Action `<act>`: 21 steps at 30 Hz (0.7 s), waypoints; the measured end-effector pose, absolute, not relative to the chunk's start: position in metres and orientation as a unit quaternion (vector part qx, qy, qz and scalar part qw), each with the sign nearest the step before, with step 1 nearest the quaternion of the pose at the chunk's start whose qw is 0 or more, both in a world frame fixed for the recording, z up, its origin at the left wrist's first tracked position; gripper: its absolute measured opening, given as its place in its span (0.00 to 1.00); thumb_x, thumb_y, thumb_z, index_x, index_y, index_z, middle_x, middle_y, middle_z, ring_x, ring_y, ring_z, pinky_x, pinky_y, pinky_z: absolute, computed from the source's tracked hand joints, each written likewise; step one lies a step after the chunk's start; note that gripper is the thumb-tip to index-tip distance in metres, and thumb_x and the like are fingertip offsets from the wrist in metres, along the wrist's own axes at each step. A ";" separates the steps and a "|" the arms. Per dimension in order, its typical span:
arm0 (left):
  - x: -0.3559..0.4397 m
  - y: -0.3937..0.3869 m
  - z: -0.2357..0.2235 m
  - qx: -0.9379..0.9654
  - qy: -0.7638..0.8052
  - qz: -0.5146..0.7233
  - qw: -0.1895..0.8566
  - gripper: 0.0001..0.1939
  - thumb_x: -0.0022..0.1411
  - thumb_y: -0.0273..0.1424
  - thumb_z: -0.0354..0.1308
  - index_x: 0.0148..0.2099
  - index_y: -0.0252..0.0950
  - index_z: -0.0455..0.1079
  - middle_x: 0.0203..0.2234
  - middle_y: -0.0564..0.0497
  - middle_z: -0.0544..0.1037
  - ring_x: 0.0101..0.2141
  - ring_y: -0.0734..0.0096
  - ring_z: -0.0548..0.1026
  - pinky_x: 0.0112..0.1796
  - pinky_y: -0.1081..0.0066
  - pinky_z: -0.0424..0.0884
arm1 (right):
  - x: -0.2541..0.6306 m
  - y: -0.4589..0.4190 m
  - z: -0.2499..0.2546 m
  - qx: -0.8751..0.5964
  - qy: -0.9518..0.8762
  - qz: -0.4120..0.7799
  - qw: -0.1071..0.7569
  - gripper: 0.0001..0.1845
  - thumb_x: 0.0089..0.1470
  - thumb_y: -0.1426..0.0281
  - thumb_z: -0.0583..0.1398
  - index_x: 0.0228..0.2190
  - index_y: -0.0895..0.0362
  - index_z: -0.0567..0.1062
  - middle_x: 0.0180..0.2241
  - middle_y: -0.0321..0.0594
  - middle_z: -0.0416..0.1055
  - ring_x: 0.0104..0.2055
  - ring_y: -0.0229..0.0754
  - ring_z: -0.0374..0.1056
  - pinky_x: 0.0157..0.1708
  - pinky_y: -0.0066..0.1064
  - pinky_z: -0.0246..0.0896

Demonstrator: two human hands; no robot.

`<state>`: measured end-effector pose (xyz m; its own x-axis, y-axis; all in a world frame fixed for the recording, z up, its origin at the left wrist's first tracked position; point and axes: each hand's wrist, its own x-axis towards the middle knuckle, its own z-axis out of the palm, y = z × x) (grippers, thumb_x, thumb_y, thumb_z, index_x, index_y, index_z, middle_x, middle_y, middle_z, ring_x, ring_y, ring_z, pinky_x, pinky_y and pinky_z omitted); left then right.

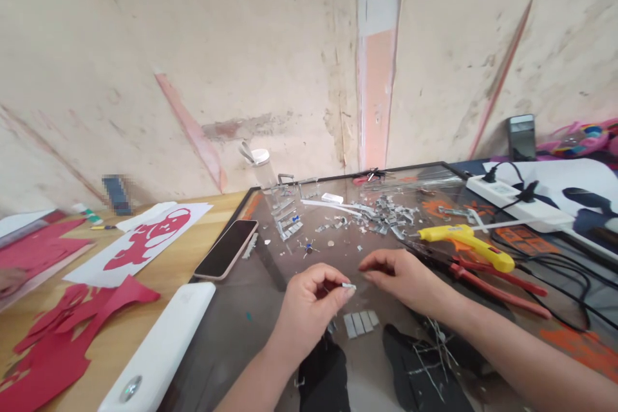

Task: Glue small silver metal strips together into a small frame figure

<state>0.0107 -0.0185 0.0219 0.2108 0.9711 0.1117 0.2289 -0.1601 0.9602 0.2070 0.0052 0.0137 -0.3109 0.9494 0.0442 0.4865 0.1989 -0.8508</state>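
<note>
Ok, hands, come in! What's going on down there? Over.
Left hand: pinching small pale piece. Right hand: close by, nothing visibly held. Gray strips: on table nearby. Pliers, glue gun: right side, not between hands.

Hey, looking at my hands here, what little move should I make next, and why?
Probably bring the right hand in to steady the free end of the small pale piece: the left hand alone pinches it, that end sticks out past the fingertips, and the right hand is close by with nothing visible in it.
</note>
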 end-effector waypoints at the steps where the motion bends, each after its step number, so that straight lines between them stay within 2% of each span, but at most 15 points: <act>1: 0.011 -0.018 0.021 0.613 0.480 0.413 0.473 0.07 0.50 0.33 0.62 0.29 0.35 0.72 0.20 0.53 0.74 0.19 0.76 0.68 0.22 0.76 0.65 | 0.210 0.008 0.011 -0.518 -0.749 0.288 0.296 0.10 0.49 0.71 0.57 0.34 0.56 0.77 0.33 0.39 0.75 0.33 0.40 0.68 0.34 0.30 0.61; 4: 0.011 -0.015 0.021 0.555 0.480 0.424 0.530 0.10 0.48 0.35 0.63 0.32 0.34 0.71 0.17 0.54 0.72 0.18 0.77 0.68 0.20 0.77 0.64 | 0.216 0.014 0.002 -0.524 -0.807 0.110 0.251 0.16 0.51 0.75 0.53 0.39 0.55 0.76 0.38 0.42 0.76 0.42 0.45 0.70 0.44 0.34 0.61; 7: 0.010 -0.013 0.021 0.530 0.473 0.445 0.546 0.12 0.47 0.34 0.64 0.33 0.33 0.71 0.16 0.55 0.71 0.18 0.77 0.68 0.19 0.78 0.64 | 0.220 0.017 0.000 -0.524 -0.816 0.067 0.233 0.22 0.51 0.78 0.51 0.47 0.56 0.73 0.43 0.43 0.75 0.45 0.44 0.70 0.47 0.34 0.61; 10: 0.009 -0.013 0.023 0.524 0.472 0.448 0.550 0.11 0.47 0.34 0.63 0.32 0.32 0.71 0.16 0.55 0.70 0.18 0.79 0.67 0.19 0.79 0.64 | 0.226 0.026 0.010 -0.545 -0.805 0.055 0.226 0.27 0.50 0.78 0.52 0.52 0.57 0.68 0.47 0.45 0.73 0.43 0.42 0.71 0.44 0.32 0.63; 13: 0.008 -0.014 0.024 0.529 0.464 0.444 0.555 0.11 0.48 0.35 0.63 0.31 0.33 0.70 0.20 0.53 0.73 0.19 0.78 0.68 0.19 0.79 0.64 | 0.236 0.043 0.028 -0.569 -0.801 -0.013 0.183 0.20 0.53 0.74 0.53 0.47 0.56 0.73 0.46 0.44 0.73 0.45 0.43 0.69 0.47 0.33 0.60; 16: 0.008 -0.014 0.024 0.530 0.452 0.439 0.567 0.11 0.48 0.35 0.62 0.30 0.33 0.69 0.24 0.51 0.75 0.21 0.77 0.71 0.20 0.78 0.65 | 0.244 0.064 0.040 -0.595 -0.795 -0.068 0.097 0.15 0.53 0.73 0.54 0.40 0.54 0.77 0.42 0.44 0.75 0.46 0.46 0.67 0.47 0.36 0.57; 21: 0.006 -0.013 0.023 0.497 0.430 0.438 0.613 0.11 0.48 0.33 0.61 0.32 0.33 0.66 0.28 0.49 0.77 0.23 0.75 0.73 0.22 0.78 0.66 | 0.244 0.088 0.038 -0.612 -0.783 -0.063 0.094 0.12 0.50 0.73 0.57 0.35 0.55 0.79 0.38 0.47 0.76 0.45 0.48 0.67 0.45 0.37 0.55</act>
